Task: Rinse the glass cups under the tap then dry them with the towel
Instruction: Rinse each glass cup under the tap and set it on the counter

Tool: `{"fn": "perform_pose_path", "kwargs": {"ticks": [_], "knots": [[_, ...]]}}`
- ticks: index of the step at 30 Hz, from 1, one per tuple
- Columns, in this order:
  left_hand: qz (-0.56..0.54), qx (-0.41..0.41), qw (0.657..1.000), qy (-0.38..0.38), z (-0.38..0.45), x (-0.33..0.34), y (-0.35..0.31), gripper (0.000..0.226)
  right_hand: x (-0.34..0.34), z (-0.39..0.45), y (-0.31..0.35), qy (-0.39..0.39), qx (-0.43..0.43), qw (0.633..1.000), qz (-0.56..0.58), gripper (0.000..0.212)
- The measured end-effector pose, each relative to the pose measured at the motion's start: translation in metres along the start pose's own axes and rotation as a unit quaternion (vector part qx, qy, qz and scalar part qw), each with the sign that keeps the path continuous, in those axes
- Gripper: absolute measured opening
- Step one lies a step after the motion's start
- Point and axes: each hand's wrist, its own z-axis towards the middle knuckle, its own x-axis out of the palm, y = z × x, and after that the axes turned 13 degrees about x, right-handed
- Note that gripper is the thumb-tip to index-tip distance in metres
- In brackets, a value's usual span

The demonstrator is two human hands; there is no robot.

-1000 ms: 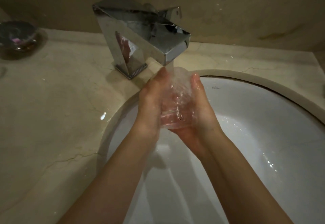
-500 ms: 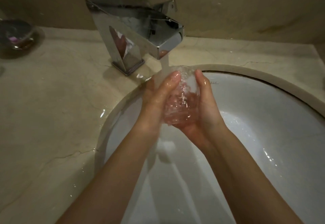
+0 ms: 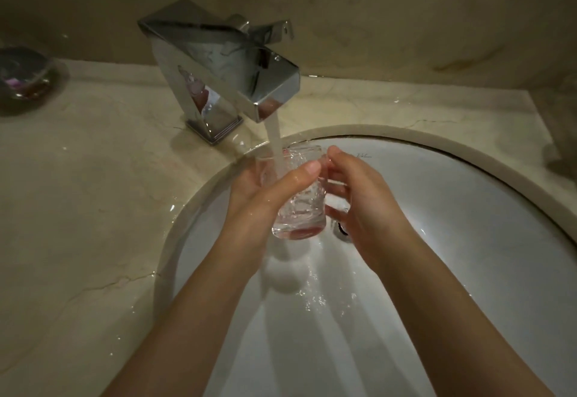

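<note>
A clear glass cup (image 3: 298, 209) is held upright over the white sink basin (image 3: 452, 240), its mouth under the stream of water (image 3: 276, 144) running from the chrome tap (image 3: 224, 75). My left hand (image 3: 262, 197) grips the cup from the left, the thumb lying across its near side. My right hand (image 3: 365, 200) holds the cup's right side, fingers curled round it and the thumb near the rim. Water fills the cup and spills down into the basin. No towel is in view.
A beige marble counter (image 3: 87, 209), wet with droplets, surrounds the basin. A dark round dish (image 3: 23, 75) sits at the far left against the wall. The drain (image 3: 340, 231) shows just behind the cup. A dim object stands at the right edge (image 3: 562, 134).
The cup has come lower and away from the spout, turned upright so the stream now falls into its mouth. Both hands shifted their hold, and the right hand moved off to the side.
</note>
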Motion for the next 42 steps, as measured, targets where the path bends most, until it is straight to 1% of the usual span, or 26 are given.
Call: {"fn": "perform_pose_path", "kwargs": {"ticks": [3,8,11,14,16,20,22,26,28,30,32,33,34,35,36,37,39,40,42], "knots": [[0.005,-0.011,1.0,-0.019,-0.002,-0.001,0.0,0.059,0.001,-0.004,0.019,-0.01,-0.045,0.999,0.01,0.028],[0.0,-0.027,0.999,-0.041,-0.005,0.004,-0.005,0.059,0.014,-0.009,0.054,0.01,-0.112,0.994,0.014,0.022],[0.0,-0.047,0.998,-0.051,-0.007,0.005,-0.008,0.068,0.025,-0.012,0.072,0.026,-0.135,0.99,0.026,0.032],[-0.003,-0.053,0.997,-0.053,-0.007,0.005,-0.01,0.071,0.038,-0.015,0.086,0.041,-0.149,0.988,-0.01,0.04],[-0.002,-0.053,0.997,-0.058,-0.007,0.005,-0.012,0.071,0.044,-0.015,0.091,0.048,-0.147,0.988,-0.025,0.041],[0.001,-0.056,0.996,-0.063,-0.008,0.005,-0.016,0.058,0.047,-0.016,0.092,0.039,-0.15,0.987,-0.052,0.04],[-0.004,-0.063,0.996,-0.064,-0.01,0.004,-0.016,0.061,0.047,-0.019,0.091,0.037,-0.155,0.985,-0.066,0.04],[-0.026,-0.066,0.995,-0.07,-0.015,0.004,-0.018,0.074,0.049,-0.026,0.082,0.043,-0.159,0.984,-0.066,0.042],[-0.034,-0.07,0.995,-0.061,-0.018,0.004,-0.019,0.072,0.051,-0.03,0.08,0.053,-0.154,0.985,-0.062,0.043],[-0.045,-0.077,0.994,-0.061,-0.02,0.005,-0.02,0.06,0.049,-0.034,0.08,0.057,-0.154,0.984,-0.066,0.041],[-0.065,-0.095,0.992,-0.058,-0.021,0.006,-0.022,0.049,0.04,-0.038,0.075,0.052,-0.157,0.983,-0.074,0.028],[-0.085,-0.112,0.989,-0.048,-0.022,0.007,-0.025,0.043,0.032,-0.04,0.07,0.047,-0.148,0.985,-0.08,0.019],[-0.11,-0.136,0.984,-0.031,-0.022,0.008,-0.028,0.036,0.023,-0.042,0.062,0.042,-0.125,0.987,-0.088,0.015],[-0.136,-0.167,0.976,-0.011,-0.024,0.01,-0.033,0.028,0.013,-0.043,0.052,0.037,-0.086,0.99,-0.102,0.02],[-0.166,-0.201,0.965,0.003,-0.024,0.01,-0.034,0.03,0.003,-0.044,0.041,0.035,-0.031,0.992,-0.117,0.029],[-0.192,-0.24,0.952,0.008,-0.024,0.01,-0.036,0.038,-0.006,-0.045,0.03,0.038,0.024,0.989,-0.139,0.033],[-0.211,-0.308,0.928,0.016,-0.024,0.009,-0.035,0.051,-0.018,-0.045,0.011,0.057,0.114,0.979,-0.157,0.039],[-0.205,-0.337,0.919,0.019,-0.025,0.01,-0.033,0.055,-0.022,-0.045,0.006,0.058,0.146,0.977,-0.147,0.045],[-0.187,-0.382,0.905,0.02,-0.028,0.012,-0.028,0.058,-0.029,-0.045,0.001,0.042,0.18,0.973,-0.139,0.053]]}}
